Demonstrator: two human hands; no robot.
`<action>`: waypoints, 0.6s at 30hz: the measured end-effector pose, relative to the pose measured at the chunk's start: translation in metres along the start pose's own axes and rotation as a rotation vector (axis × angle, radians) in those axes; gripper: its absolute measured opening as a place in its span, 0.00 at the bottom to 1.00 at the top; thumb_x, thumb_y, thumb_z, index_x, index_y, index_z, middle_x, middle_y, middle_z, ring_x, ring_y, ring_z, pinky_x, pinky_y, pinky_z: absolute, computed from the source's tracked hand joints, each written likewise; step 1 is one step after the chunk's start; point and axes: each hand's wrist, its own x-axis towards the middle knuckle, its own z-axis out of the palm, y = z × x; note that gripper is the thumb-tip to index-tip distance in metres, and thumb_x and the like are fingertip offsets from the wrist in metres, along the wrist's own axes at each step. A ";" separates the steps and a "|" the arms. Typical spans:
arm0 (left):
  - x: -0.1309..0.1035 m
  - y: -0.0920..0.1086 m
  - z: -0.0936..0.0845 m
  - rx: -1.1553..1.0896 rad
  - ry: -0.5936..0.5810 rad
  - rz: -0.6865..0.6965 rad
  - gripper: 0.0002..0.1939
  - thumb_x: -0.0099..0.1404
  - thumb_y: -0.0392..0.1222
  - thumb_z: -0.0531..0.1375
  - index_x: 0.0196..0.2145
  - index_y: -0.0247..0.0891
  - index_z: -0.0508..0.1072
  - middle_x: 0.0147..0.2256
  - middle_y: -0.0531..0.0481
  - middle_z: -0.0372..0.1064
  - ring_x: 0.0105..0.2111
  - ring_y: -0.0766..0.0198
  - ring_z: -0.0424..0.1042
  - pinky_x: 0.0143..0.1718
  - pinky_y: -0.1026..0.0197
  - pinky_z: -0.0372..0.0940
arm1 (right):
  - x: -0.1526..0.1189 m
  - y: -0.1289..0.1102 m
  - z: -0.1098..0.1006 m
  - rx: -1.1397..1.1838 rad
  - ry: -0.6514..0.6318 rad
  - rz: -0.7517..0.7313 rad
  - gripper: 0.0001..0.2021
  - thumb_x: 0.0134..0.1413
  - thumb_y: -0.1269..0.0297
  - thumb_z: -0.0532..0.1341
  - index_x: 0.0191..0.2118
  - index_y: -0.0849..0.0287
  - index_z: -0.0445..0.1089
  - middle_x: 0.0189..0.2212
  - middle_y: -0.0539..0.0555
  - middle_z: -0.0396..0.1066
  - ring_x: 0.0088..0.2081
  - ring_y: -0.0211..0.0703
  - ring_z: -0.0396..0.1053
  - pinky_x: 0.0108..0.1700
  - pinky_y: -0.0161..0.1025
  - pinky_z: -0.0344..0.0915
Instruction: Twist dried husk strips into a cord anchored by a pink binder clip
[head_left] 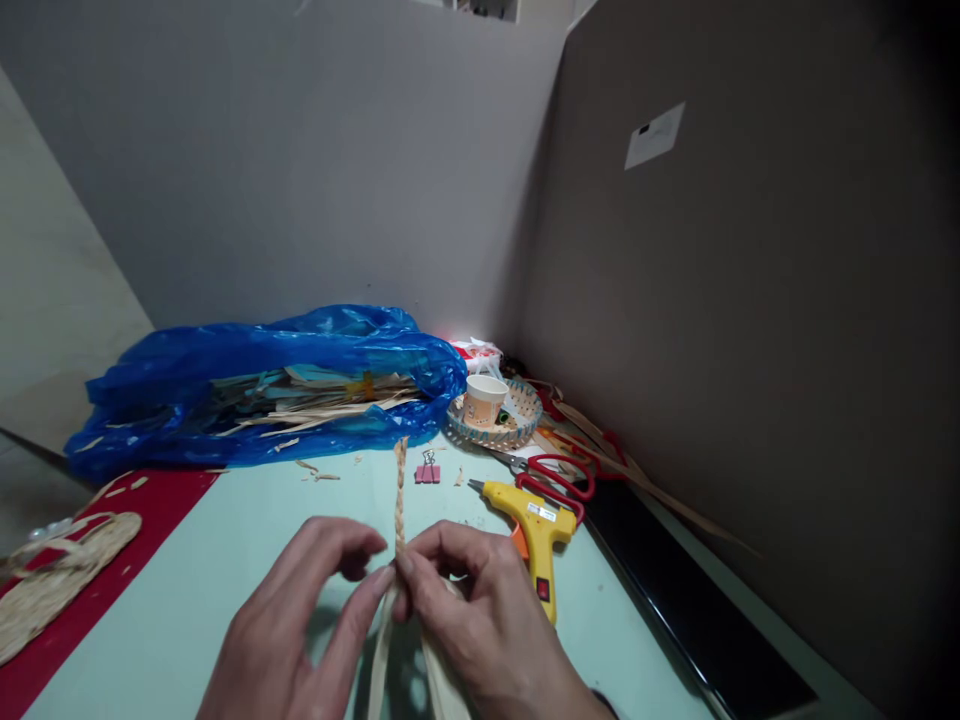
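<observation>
A narrow braid of pale straw (400, 500) points away from me over the light green table, with loose flat strands (381, 655) trailing below it. My right hand (480, 600) pinches the lower end of the braid between thumb and fingers. Beside it, my left hand (307, 610) has its thumb tip at the strands, while its index finger is raised and apart from the thumb. Just beyond the hands lies a pink binder clip (427, 474). To the right of my right hand rests a yellow glue gun (536, 515).
Red-handled scissors (559, 478) lie behind the glue gun. A woven basket (525, 415) holds a paper cup (485, 398). A blue plastic bag (172, 370) of straw spans the back left. At left is a woven sandal (52, 600); at right, a long black object (675, 600).
</observation>
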 end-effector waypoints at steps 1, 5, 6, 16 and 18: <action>0.005 0.001 -0.001 -0.151 -0.096 -0.143 0.08 0.62 0.48 0.58 0.37 0.43 0.72 0.35 0.50 0.72 0.36 0.60 0.72 0.39 0.62 0.68 | -0.001 0.000 0.000 0.018 -0.018 -0.010 0.14 0.58 0.60 0.57 0.26 0.61 0.73 0.23 0.51 0.73 0.27 0.38 0.69 0.30 0.31 0.62; 0.012 0.004 0.003 -0.734 -0.420 -0.566 0.16 0.57 0.52 0.64 0.38 0.40 0.72 0.28 0.54 0.66 0.25 0.67 0.65 0.28 0.65 0.66 | -0.002 0.003 -0.002 0.047 -0.073 -0.033 0.15 0.61 0.56 0.56 0.32 0.60 0.73 0.24 0.52 0.72 0.27 0.38 0.69 0.30 0.32 0.63; 0.012 0.006 0.004 -0.811 -0.426 -0.630 0.17 0.55 0.53 0.65 0.37 0.39 0.72 0.26 0.55 0.64 0.22 0.71 0.60 0.24 0.67 0.62 | -0.002 0.004 -0.002 0.035 -0.083 -0.039 0.16 0.61 0.55 0.55 0.33 0.60 0.73 0.25 0.52 0.73 0.28 0.39 0.70 0.31 0.32 0.62; 0.013 -0.006 0.006 -0.573 -0.396 -0.595 0.19 0.56 0.58 0.62 0.25 0.38 0.67 0.19 0.61 0.57 0.16 0.75 0.45 0.19 0.68 0.40 | -0.010 0.004 -0.005 -0.217 -0.067 -0.085 0.06 0.59 0.66 0.54 0.43 0.54 0.60 0.32 0.50 0.73 0.35 0.42 0.69 0.31 0.34 0.57; 0.013 -0.007 0.003 -0.461 -0.373 -0.527 0.18 0.57 0.56 0.61 0.24 0.37 0.70 0.20 0.59 0.58 0.19 0.73 0.51 0.20 0.69 0.46 | -0.009 0.001 -0.007 -0.309 -0.054 -0.137 0.06 0.58 0.66 0.54 0.42 0.55 0.60 0.29 0.50 0.72 0.32 0.42 0.68 0.31 0.35 0.56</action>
